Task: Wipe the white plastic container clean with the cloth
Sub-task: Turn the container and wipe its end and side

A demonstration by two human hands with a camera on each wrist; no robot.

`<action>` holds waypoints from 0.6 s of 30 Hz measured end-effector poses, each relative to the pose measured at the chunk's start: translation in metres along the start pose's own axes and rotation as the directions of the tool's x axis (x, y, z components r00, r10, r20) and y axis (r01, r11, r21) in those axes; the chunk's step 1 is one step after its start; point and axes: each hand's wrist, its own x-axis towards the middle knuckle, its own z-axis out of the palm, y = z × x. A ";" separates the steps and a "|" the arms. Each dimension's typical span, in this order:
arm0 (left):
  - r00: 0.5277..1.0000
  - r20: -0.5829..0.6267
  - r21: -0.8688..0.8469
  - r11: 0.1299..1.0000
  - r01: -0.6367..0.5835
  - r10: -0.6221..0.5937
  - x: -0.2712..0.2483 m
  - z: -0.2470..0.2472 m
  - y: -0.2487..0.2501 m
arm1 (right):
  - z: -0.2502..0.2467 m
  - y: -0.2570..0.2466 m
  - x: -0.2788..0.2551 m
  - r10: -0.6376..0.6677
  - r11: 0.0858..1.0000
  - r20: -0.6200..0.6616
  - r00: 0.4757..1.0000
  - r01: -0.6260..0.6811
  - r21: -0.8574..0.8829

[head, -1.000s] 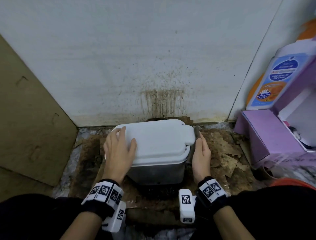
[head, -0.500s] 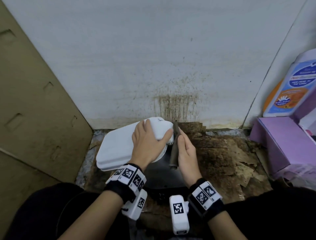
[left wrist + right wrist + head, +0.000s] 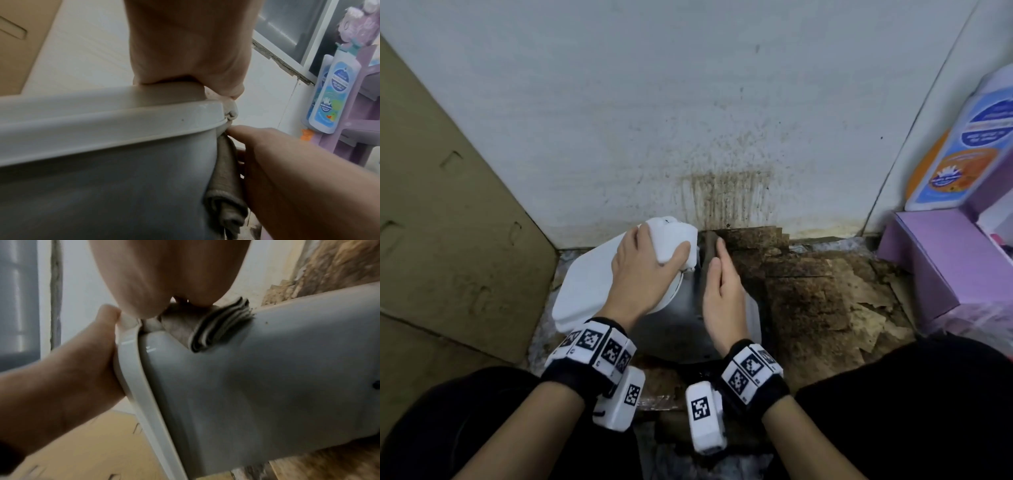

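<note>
Two hands work on stained, peeling cardboard (image 3: 808, 291) below a spattered white wall (image 3: 654, 102). The left hand (image 3: 643, 274) grips the lid end of the tilted white plastic container (image 3: 585, 294); the right hand (image 3: 722, 291) presses a folded grey cloth (image 3: 218, 327) flat-fingered against its side. A bottle's (image 3: 969, 144) label is unreadable.

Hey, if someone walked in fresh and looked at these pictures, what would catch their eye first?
Probably the white plastic container at the centre, tipped against the wall, with the left hand gripping its lid end. Next, the right hand pressing a folded grey-brown cloth flat against the container's side. Behind it, a brown splatter stain runs down the white wall above grimy cardboard.
</note>
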 end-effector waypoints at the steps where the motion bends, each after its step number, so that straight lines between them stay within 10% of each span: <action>1: 1.000 0.005 -0.010 1.000 0.004 -0.004 0.000 -0.002 -0.002 | 0.008 0.002 -0.003 -0.015 1.000 0.052 0.999 0.016 -0.025; 10: 0.999 0.015 -0.091 0.995 0.038 -0.037 0.003 -0.011 -0.021 | 0.031 0.025 0.000 -0.028 0.966 0.225 0.974 0.085 -0.243; 18: 0.997 -0.003 -0.137 0.988 0.077 -0.078 0.005 -0.018 -0.034 | 0.035 0.036 0.009 -0.285 0.733 0.210 0.935 0.353 -0.581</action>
